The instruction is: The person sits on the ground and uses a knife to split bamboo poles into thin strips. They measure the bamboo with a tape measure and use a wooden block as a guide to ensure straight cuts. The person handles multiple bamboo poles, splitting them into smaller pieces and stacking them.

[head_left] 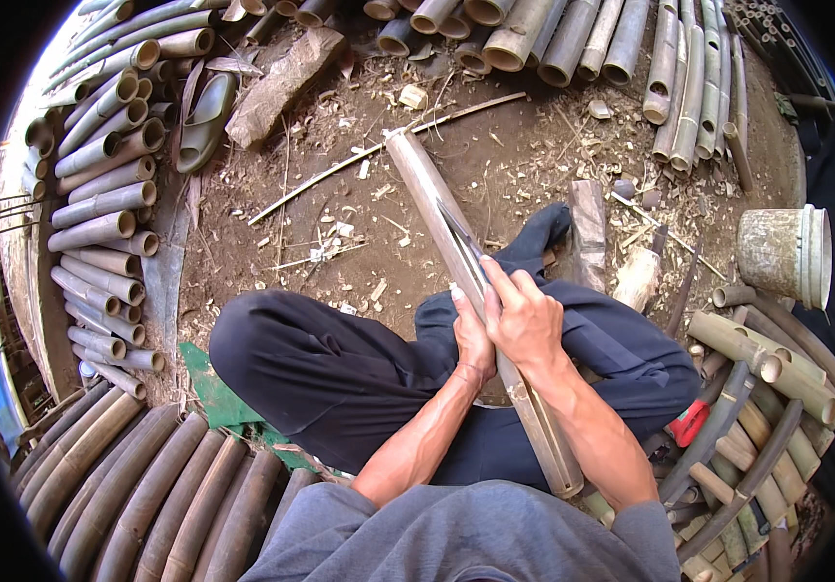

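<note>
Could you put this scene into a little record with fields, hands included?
Left hand: gripping a bamboo tube
Right hand: holding a knife, blade against the tube
Tube position: slanting across the dark-trousered legs
Ground: brown earth, scattered pale chips
Left side: stacked bamboo pieces, slip-on sandal
Right side: dirty white bucket, more cut bamboo

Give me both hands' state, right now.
Left hand: closed, holding the bamboo pole.
Right hand: closed, apparently on a dark pointed blade lying along the pole; its handle is hidden.
</note>
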Demonstrator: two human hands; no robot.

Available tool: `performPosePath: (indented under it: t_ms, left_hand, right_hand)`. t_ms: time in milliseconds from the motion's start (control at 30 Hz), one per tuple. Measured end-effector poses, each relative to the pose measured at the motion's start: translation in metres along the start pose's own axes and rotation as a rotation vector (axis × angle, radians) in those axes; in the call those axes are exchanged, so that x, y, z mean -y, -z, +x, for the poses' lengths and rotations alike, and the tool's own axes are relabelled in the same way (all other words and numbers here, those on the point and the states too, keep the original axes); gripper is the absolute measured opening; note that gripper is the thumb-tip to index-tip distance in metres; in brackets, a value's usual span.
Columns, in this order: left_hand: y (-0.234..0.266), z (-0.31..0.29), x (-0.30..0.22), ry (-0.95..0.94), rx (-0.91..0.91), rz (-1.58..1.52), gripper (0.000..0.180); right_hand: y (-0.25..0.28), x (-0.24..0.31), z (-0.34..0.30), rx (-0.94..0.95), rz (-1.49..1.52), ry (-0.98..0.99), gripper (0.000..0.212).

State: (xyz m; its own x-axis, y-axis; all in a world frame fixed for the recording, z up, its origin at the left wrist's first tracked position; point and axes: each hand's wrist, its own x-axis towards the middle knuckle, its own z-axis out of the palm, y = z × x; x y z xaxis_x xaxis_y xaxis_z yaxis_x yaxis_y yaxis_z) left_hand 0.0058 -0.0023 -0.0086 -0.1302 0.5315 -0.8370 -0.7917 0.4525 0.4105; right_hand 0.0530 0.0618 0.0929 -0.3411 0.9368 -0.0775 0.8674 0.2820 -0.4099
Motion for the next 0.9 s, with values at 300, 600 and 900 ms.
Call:
performPosePath:
  t_ms: [300, 600, 900]
  left_hand:
    - [-0.013, -0.003, -0.01, -0.075, -0.019, -0.044, 0.082]
    - [-0.006, 0.001, -0.006, -0.009, -0.054, 0.032, 0.08]
    - [-0.012, -0.011, -0.016, 0.049, -0.124, 0.06, 0.082]
  right_hand:
    - [-0.027, 0.005, 0.052, -0.017, -0.017, -0.044, 0.034]
    - [-0.056, 0.015, 0.109, 0.07, -0.026, -0.071, 0.031]
    - [-0.042, 0.026, 0.132, 0.22, 0.027, -0.088, 0.031]
